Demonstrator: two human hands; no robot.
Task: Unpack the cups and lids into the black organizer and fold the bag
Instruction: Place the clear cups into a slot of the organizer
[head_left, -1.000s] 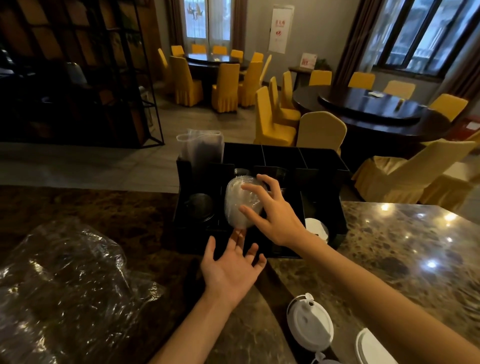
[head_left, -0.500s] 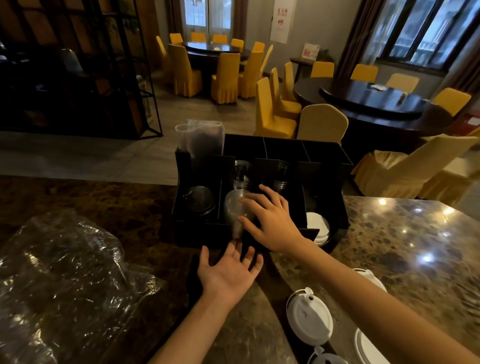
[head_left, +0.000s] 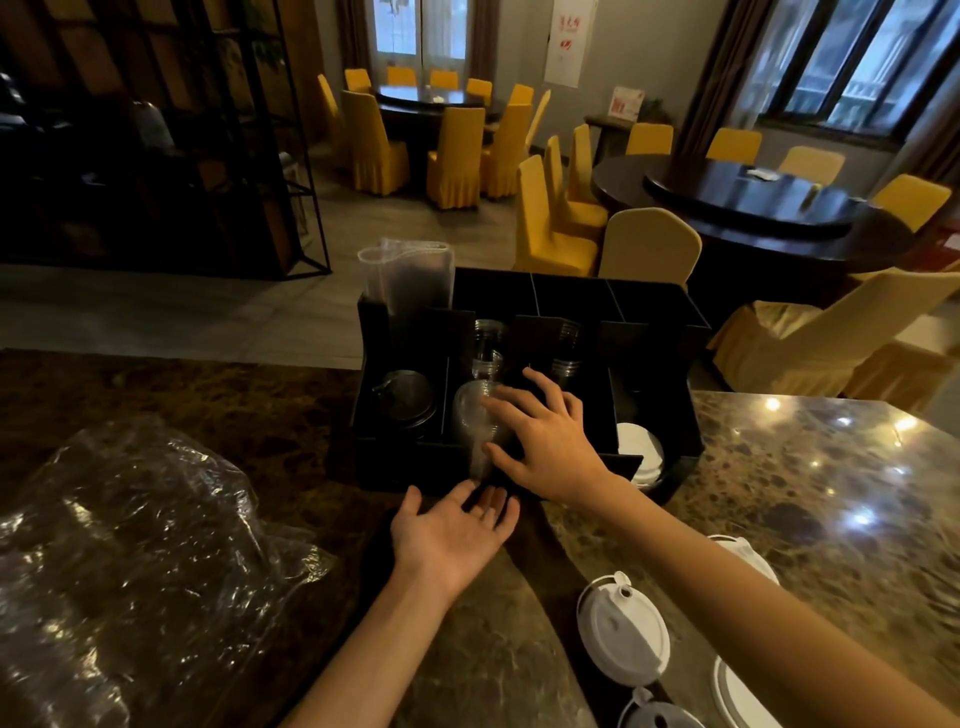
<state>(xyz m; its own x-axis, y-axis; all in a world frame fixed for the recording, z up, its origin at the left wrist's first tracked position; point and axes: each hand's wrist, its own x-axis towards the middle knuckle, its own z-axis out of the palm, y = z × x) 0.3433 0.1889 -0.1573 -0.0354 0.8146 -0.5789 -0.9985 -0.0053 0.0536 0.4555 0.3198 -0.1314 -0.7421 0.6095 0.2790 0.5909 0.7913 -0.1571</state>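
A black organizer (head_left: 654, 322) with several compartments stands on the marble counter. My right hand (head_left: 540, 436) reaches into its front middle compartment, with fingers and thumb round a stack of clear dome lids (head_left: 472, 415). My left hand (head_left: 452, 535) lies palm up on the counter just before the organizer's front wall, fingers spread and holding nothing. Clear cups (head_left: 488, 348) stand in the compartments behind. Dark lids (head_left: 408, 397) fill the front left slot and white lids (head_left: 641, 452) the front right. The crumpled clear bag (head_left: 135, 561) lies at the left.
Loose white sip lids (head_left: 623, 629) lie on the counter at the lower right. A clear sleeve of items (head_left: 410, 280) sticks up from the organizer's back left corner. Beyond the counter are yellow chairs (head_left: 649, 249) and round dark tables (head_left: 753, 197).
My right hand has lowered the stack of clear dome lids down into the front middle compartment. My left hand stayed palm up at the organizer's front.
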